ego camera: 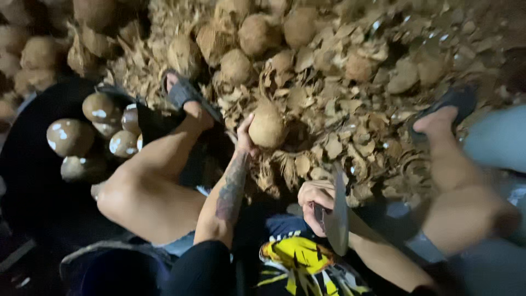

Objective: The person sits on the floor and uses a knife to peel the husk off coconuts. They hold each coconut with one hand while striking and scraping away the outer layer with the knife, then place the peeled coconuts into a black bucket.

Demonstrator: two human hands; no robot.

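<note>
A printed shirt [298, 263] is seen nearest the camera. Just above it, a broad knife [338, 219] is gripped by the closed fingers of the right hand [315, 200]. A husked coconut [267, 127] on the husk pile [339, 109] is touched by the left hand [244, 140], fingers spread against it. A slip is judged possible: the coconut is round, loosely steadied, and bare legs lie near the blade.

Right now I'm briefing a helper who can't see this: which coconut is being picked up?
Start at the heap of husk scraps between the person's two sandalled feet. At its near edge, the left hand reaches forward onto one round tan coconut. It alone is touched; the others lie farther back.
</note>
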